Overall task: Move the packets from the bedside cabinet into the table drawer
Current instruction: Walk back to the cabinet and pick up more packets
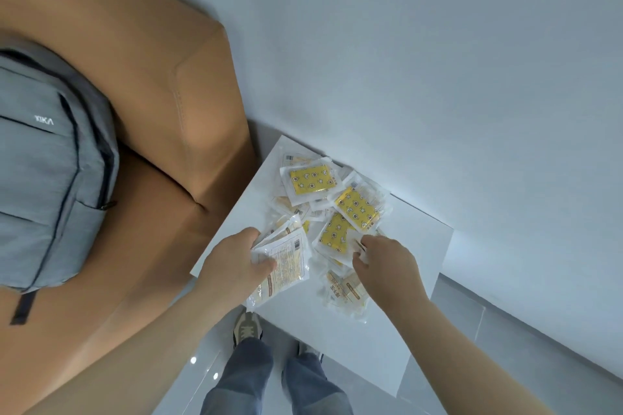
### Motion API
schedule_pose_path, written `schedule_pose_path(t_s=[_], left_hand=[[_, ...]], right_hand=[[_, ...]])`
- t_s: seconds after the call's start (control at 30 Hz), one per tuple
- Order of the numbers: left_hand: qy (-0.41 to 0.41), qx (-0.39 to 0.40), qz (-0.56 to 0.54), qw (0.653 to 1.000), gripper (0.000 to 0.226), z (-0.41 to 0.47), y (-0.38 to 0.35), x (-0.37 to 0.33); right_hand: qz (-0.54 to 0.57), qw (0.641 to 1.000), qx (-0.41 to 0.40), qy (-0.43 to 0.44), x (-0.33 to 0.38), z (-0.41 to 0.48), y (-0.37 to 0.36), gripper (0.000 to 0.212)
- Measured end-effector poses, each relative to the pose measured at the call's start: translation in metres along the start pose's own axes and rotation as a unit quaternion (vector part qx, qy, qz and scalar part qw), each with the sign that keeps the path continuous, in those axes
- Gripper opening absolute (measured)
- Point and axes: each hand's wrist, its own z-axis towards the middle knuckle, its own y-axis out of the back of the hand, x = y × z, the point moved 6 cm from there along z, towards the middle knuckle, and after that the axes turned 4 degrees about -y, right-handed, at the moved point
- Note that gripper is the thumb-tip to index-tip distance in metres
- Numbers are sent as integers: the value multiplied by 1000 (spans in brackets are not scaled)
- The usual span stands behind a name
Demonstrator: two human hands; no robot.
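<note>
White cabinet top (414, 246) | sofa (151, 61), backpack (43, 172) beside | left grip (232, 259) holds packets (286, 266) | right grip (384, 263) pinches yellow packet (333, 236)

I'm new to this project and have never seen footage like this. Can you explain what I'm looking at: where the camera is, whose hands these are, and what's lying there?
There is no machine here. A person wears a wide-angle camera on the head, looking down, so you see their own jeans and shoes below. The left hand grips a stack of packets. The right hand pinches the edge of a yellow packet in the pile of packets lying on the white cabinet. To the left, a grey backpack rests on brown padded furniture.
</note>
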Motion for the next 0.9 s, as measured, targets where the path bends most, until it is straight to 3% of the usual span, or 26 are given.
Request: schedule_pose_path(t_s=[0.13, 0.4, 0.57, 0.77, 0.9], left_hand=[[1, -37, -22, 999, 21, -30, 35, -25], [-37, -132, -76, 988, 23, -87, 101, -91], [-65, -177, -96, 977, 23, -107, 139, -134], [-103, -163, -131, 973, 18, -119, 174, -181], [-142, -159, -132, 968, 19, -125, 204, -201]], right_hand=[[42, 999, -21, -13, 9, -22, 47, 39], [107, 993, -48, -11, 19, -64, 139, 41], [203, 975, -72, -49, 14, -88, 190, 34], [293, 948, -121, -36, 41, -124, 252, 21], [295, 937, -180, -43, 53, -150, 292, 17]])
